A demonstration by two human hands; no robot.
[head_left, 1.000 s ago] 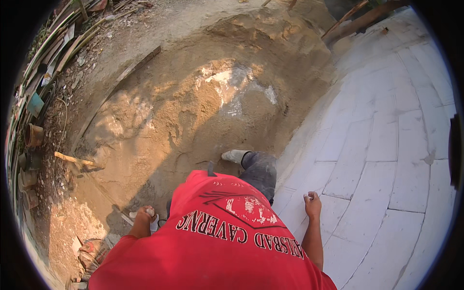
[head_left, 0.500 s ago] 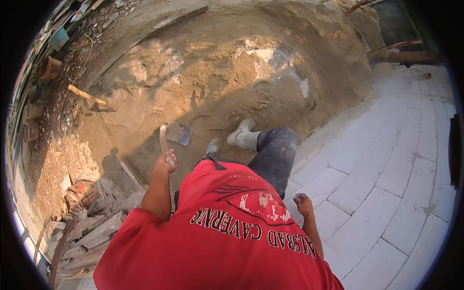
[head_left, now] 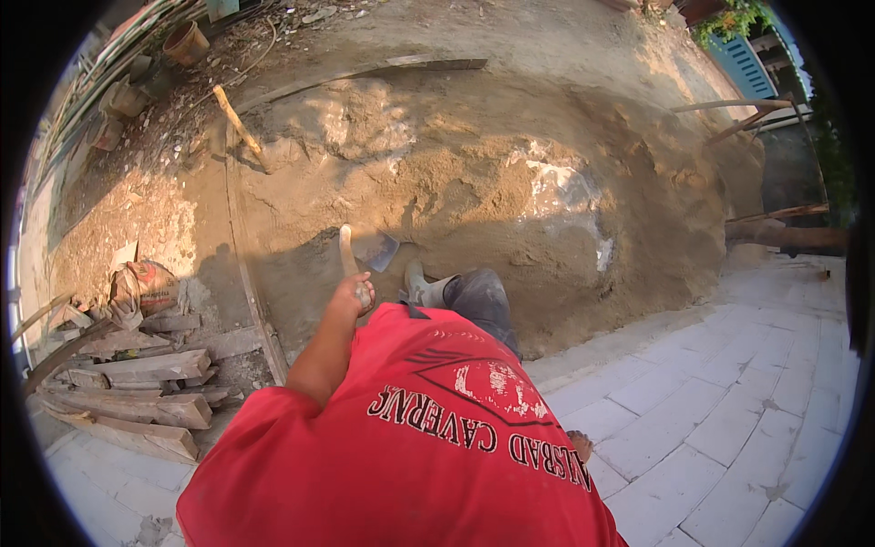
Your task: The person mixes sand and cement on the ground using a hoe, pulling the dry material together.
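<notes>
My left hand (head_left: 354,294) is closed round the pale wooden handle of a hoe (head_left: 345,244). The hoe's flat grey blade (head_left: 378,250) rests on the damp sand, beside my boot (head_left: 423,288). My right hand (head_left: 580,444) shows only in part past the edge of my red shirt, low over the white paving. Its fingers look curled in and nothing shows in them. In front of me spreads a broad heap of sand (head_left: 456,196), with a whitish powdery patch (head_left: 558,189) on it.
A second wooden handle (head_left: 239,126) slants up at the sand's left side. A long board (head_left: 246,264) edges the sand. Stacked timber (head_left: 146,387) and a torn sack (head_left: 146,287) lie at left; buckets (head_left: 186,44) stand behind. White paving (head_left: 720,410) spreads right.
My view has swung, so the sand and paving sit differently in it and a blue structure shows at the far right. My left hand keeps its hold on the hoe; my right hand is now mostly hidden.
</notes>
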